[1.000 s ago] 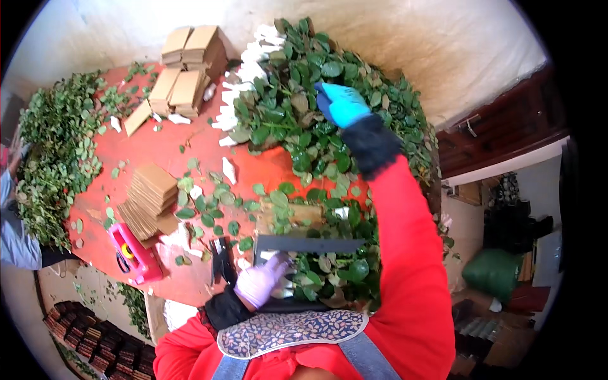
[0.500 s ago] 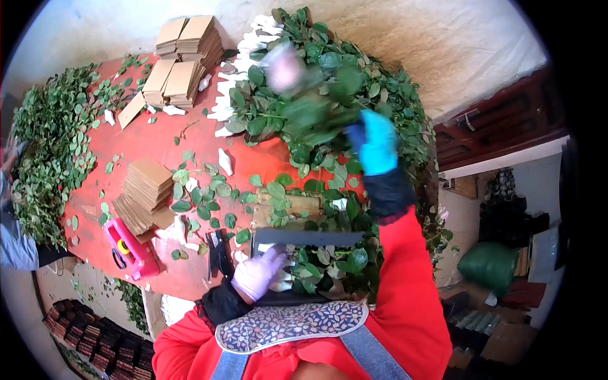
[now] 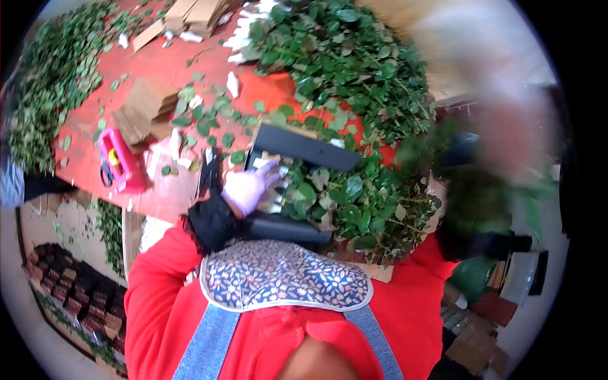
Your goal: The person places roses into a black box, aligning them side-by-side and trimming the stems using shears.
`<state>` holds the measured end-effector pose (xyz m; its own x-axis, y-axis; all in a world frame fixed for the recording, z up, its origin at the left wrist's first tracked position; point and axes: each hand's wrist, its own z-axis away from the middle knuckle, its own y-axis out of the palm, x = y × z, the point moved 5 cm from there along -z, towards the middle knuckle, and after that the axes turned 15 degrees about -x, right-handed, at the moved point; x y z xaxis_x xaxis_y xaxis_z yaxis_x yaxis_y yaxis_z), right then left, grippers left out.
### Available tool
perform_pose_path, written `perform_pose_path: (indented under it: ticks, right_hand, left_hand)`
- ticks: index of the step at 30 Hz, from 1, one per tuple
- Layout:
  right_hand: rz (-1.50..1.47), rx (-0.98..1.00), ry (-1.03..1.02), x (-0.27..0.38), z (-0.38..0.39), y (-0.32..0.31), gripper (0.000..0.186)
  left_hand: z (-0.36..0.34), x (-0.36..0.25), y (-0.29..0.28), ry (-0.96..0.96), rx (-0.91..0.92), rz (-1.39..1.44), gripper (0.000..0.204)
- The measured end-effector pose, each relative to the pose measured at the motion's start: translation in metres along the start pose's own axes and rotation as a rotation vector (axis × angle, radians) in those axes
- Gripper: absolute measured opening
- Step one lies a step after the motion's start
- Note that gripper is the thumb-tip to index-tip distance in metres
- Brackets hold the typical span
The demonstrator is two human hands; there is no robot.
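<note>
My left hand [image 3: 249, 189], in a pale lilac glove with a black cuff, lies with fingers apart over the white-covered heads of several leafy stems [image 3: 342, 196]. These stems lie in a black holder [image 3: 307, 149] with raised side walls, at the table's near edge. Out to the right, my right hand [image 3: 462, 149] is heavily smeared by motion, only a dark blue patch of its glove showing. It carries a leafy rose stem, whose pale pink bloom [image 3: 516, 120] is a large blur at the upper right; the grip itself is unclear.
A big leafy pile [image 3: 354, 63] with white-covered heads covers the far right of the red table [image 3: 158, 69]. Brown cardboard pieces [image 3: 142, 111], a pink tape dispenser [image 3: 121, 161] and black scissors [image 3: 208, 171] lie left. Another leafy heap [image 3: 54, 88] fills the far left.
My right hand has swung from over the far pile out to the right with the rose. My left hand's fingers have spread over the heads. The view has tilted down.
</note>
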<state>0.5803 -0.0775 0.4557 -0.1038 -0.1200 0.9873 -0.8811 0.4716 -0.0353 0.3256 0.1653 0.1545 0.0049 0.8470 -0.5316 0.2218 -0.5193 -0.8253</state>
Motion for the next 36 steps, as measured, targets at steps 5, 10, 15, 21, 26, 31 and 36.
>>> perform_pose_path:
  ticks: [5, 10, 15, 21, 26, 31, 36]
  right_hand:
    - [0.848, 0.362, 0.293, -0.147, 0.020, 0.054, 0.035]
    - [1.318, 0.168, 0.013, -0.201, 0.017, 0.062, 0.028]
    - [1.719, 0.049, -0.127, -0.127, 0.019, 0.098, 0.016]
    - [1.488, 0.077, -0.212, -0.182, -0.005, 0.189, 0.033]
    - [1.473, 0.113, -0.038, -0.248, -0.001, 0.161, 0.034]
    - [1.273, -0.143, -0.165, -0.233, 0.007, 0.154, 0.029]
    - [0.895, -0.386, 0.017, -0.286, 0.010, 0.163, 0.013]
  left_hand:
    - [0.001, 0.004, 0.001, -0.073, -0.137, 0.139, 0.058]
    - [0.000, 0.002, 0.005, -0.059, 0.055, 0.031, 0.049]
    - [-0.001, 0.002, -0.003, -0.079, 0.018, 0.024, 0.047]
    - [-0.002, -0.002, -0.007, -0.082, 0.065, 0.018, 0.049]
    - [0.005, 0.006, -0.005, -0.067, -0.055, 0.132, 0.050]
    - [0.012, 0.026, 0.020, -0.624, -0.080, 1.184, 0.035]
    - [0.006, 0.030, 0.016, -0.734, -0.271, 1.423, 0.061]
